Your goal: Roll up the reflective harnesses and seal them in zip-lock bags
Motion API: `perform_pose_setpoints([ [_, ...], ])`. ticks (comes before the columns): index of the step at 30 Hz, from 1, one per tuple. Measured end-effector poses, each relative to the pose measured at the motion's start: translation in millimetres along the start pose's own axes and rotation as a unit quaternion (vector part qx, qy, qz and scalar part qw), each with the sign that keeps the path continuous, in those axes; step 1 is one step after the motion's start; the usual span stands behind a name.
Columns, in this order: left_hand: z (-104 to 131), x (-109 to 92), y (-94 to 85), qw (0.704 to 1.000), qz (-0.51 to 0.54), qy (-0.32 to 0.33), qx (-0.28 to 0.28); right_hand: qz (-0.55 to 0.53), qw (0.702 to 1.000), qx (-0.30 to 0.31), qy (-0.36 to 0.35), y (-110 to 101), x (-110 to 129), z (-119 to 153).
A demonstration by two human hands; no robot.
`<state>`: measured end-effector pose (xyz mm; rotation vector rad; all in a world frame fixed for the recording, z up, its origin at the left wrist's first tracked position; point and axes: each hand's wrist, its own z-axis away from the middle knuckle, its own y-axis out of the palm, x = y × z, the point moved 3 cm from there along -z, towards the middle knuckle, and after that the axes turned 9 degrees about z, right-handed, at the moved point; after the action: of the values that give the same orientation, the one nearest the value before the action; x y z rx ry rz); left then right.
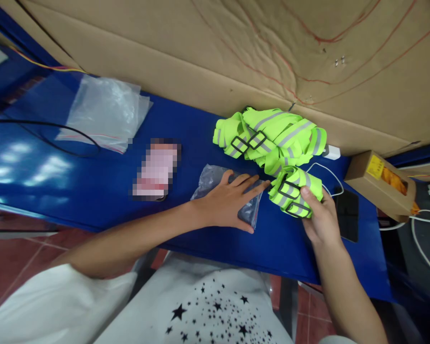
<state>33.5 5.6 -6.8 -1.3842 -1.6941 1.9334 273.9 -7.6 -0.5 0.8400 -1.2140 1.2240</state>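
My left hand (232, 198) lies spread over a clear zip bag (209, 177) on the blue table, covering most of it. Gripped in my right hand (324, 215) is a rolled neon-yellow reflective strap (294, 188) with grey stripes and black buckles. My thumb shows on the roll's right side, while the other fingers are hidden behind it. A pile of similar reflective straps (275, 134) rests just behind, close to the cardboard wall. My left fingertips come near the held roll; whether they touch it I cannot tell.
A stack of clear zip bags (103, 112) and a blurred-out phone (155, 169) are on the left of the blue table (186, 131). To the right are a dark phone (347, 215), a white charger (331, 152) with cable, and an open-windowed cardboard box (380, 186).
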Motion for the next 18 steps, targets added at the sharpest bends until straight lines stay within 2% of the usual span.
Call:
perform_pose_setpoints([
  [6,-1,3,-7.4,0.998,-0.014,0.0,-0.066,-0.002,1.0,0.0,-0.003,6,1,2],
  [11,-2,3,-8.5,0.993,-0.012,-0.002,-0.118,0.124,0.99,0.042,-0.044,11,1,6],
  [15,-4,3,-3.3,0.993,-0.043,0.012,-0.107,0.232,0.964,0.105,-0.077,17,9,13],
  [18,-5,6,-0.7,0.997,-0.032,0.016,-0.074,0.274,0.951,0.111,-0.092,21,14,16],
])
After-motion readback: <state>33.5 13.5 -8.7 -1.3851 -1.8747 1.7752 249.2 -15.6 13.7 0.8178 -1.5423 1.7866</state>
